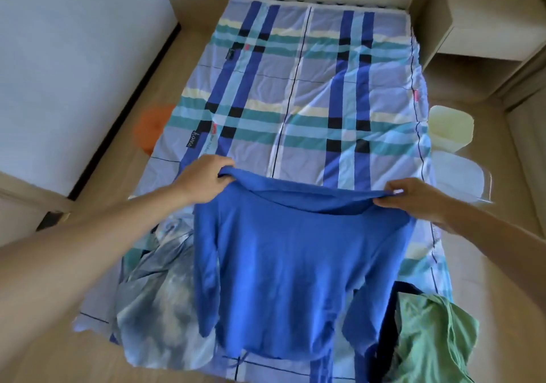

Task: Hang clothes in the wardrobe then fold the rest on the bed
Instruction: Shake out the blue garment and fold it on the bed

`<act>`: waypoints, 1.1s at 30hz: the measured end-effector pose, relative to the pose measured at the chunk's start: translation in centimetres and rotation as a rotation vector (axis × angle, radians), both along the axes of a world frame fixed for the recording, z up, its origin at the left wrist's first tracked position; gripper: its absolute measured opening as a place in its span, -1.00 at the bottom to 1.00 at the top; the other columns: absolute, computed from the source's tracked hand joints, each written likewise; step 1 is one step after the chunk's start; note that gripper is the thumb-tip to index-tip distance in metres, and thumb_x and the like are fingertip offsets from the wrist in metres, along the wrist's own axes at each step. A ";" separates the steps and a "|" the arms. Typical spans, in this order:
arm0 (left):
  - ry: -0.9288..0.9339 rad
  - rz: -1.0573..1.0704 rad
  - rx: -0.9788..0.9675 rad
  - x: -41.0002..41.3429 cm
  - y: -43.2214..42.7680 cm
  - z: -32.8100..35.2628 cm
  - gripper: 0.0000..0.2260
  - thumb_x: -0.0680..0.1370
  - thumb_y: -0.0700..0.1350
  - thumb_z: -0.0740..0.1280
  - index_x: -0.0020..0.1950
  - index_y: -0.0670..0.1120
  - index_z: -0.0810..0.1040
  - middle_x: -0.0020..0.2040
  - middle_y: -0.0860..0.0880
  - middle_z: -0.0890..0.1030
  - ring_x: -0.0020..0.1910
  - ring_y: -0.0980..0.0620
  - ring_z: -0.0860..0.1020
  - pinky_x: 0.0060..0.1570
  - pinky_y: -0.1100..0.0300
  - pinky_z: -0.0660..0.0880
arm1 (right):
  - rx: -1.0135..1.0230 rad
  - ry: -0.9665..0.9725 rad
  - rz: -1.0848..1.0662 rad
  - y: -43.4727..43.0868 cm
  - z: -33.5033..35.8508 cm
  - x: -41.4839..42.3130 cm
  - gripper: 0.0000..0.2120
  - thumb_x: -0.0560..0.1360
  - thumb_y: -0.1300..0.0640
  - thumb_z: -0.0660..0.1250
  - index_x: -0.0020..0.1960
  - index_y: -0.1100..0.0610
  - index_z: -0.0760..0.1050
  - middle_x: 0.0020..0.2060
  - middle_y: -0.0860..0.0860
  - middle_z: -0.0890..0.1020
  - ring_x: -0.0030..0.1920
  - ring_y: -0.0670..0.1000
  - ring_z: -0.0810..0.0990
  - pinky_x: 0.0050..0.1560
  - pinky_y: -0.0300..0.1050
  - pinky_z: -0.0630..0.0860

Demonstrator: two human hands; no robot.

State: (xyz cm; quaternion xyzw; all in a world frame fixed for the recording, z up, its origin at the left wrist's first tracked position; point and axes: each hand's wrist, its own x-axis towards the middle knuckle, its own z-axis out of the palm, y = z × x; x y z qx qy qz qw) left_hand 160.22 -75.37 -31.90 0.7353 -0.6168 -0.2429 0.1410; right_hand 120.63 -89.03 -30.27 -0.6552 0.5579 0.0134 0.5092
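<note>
A blue long-sleeved top is held up over the near half of the bed, its sleeves and drawstring hem hanging toward me. My left hand grips its far left corner. My right hand grips its far right corner. The edge between my hands sags a little. A grey and white tie-dye garment lies crumpled on the bed under the top's left side. A green garment lies over a dark one at the bed's near right corner.
The bed has a blue, teal and lilac checked cover. An orange round object sits on the floor at its left. A pale yellow bin and a clear box stand at its right. A bedside cabinet is at the far right.
</note>
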 end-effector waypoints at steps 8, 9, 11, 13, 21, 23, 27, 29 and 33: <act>-0.432 0.136 0.094 -6.0 -11.2 -24.2 -0.49 0.59 0.02 0.30 0.48 -0.14 0.28 0.43 -0.23 0.34 0.41 -0.26 0.30 0.32 -0.12 0.28 | -0.267 0.129 -0.295 -10.3 -25.3 3.9 -0.33 0.43 0.10 0.55 0.40 0.17 0.28 0.02 0.08 0.42 -0.27 0.00 0.42 -0.31 -0.25 0.41; -0.402 0.045 0.116 -7.7 -9.8 -26.7 -0.44 0.58 0.05 0.31 0.52 -0.12 0.25 0.47 -0.21 0.30 0.45 -0.25 0.27 0.35 -0.11 0.27 | -0.243 0.193 -0.265 -9.3 -27.7 2.7 -0.30 0.42 0.09 0.56 0.41 0.19 0.27 0.03 0.11 0.43 -0.20 0.06 0.47 -0.24 -0.12 0.43; -0.324 -0.109 0.134 -12.0 -5.8 -32.6 -0.38 0.57 0.11 0.31 0.55 -0.09 0.24 0.52 -0.16 0.24 0.49 -0.20 0.23 0.38 -0.09 0.27 | -0.176 0.313 -0.205 -5.9 -32.9 -0.4 -0.34 0.41 0.07 0.56 0.38 0.21 0.33 0.02 0.16 0.47 -0.07 0.11 0.50 -0.11 -0.05 0.42; -0.248 -0.245 0.088 -16.1 -1.3 -36.8 -0.41 0.52 0.21 0.30 0.45 -0.08 0.36 0.43 -0.12 0.34 0.40 -0.18 0.34 0.28 -0.06 0.37 | -0.058 0.410 -0.119 -2.3 -37.1 -3.1 -0.54 0.42 -0.01 0.54 0.16 0.18 0.44 -0.03 0.18 0.54 -0.09 0.09 0.49 -0.11 -0.08 0.41; -0.383 -0.527 0.268 -23.9 10.0 -42.6 -0.34 0.06 -0.02 0.62 0.10 -0.09 0.49 -0.01 -0.08 0.46 -0.10 -0.11 0.49 -0.27 0.02 0.48 | 0.129 0.645 0.023 8.7 -44.6 -7.9 -0.64 0.35 -0.07 0.55 -0.06 0.15 0.52 -0.24 0.05 0.55 -0.18 0.09 0.53 -0.32 -0.12 0.38; -0.362 -0.448 0.258 -23.5 9.1 -42.8 -0.41 -0.03 -0.30 0.57 -0.06 -0.06 0.49 -0.11 -0.04 0.48 -0.24 -0.04 0.51 -0.49 0.13 0.44 | 0.108 0.521 -0.048 6.7 -43.9 -7.9 -0.84 0.41 0.16 0.49 -0.21 0.19 0.54 -0.41 0.01 0.46 -0.27 0.04 0.48 -0.42 -0.14 0.29; -0.184 -0.426 0.345 -22.4 7.8 -42.5 -0.48 0.27 -0.39 0.45 0.12 -0.03 0.41 0.09 0.00 0.38 -0.06 -0.02 0.51 -0.37 0.10 0.45 | -0.248 0.398 -0.156 -2.0 -37.6 -8.5 -0.75 0.46 0.32 0.36 -0.36 0.14 0.44 -0.45 0.07 0.43 -0.30 0.06 0.45 -0.37 -0.06 0.30; -0.114 -0.451 0.361 -22.0 7.4 -42.5 -0.54 0.44 -0.41 0.29 0.23 -0.01 0.36 0.16 0.02 0.31 0.08 -0.03 0.47 -0.22 0.09 0.38 | -0.519 0.413 -0.152 -6.1 -33.3 -9.1 -0.83 0.43 0.34 0.34 -0.29 0.16 0.46 -0.35 0.15 0.48 -0.22 0.12 0.46 -0.27 -0.03 0.34; -0.010 -0.415 0.404 -21.9 7.1 -42.2 -0.65 0.51 -0.32 0.25 0.22 0.01 0.38 0.14 0.05 0.30 0.06 0.01 0.45 -0.17 0.13 0.32 | -0.915 0.501 0.006 -10.6 -29.0 -11.9 -0.93 0.33 0.23 0.27 -0.19 0.17 0.49 -0.10 0.21 0.48 -0.14 0.22 0.44 -0.20 0.03 0.39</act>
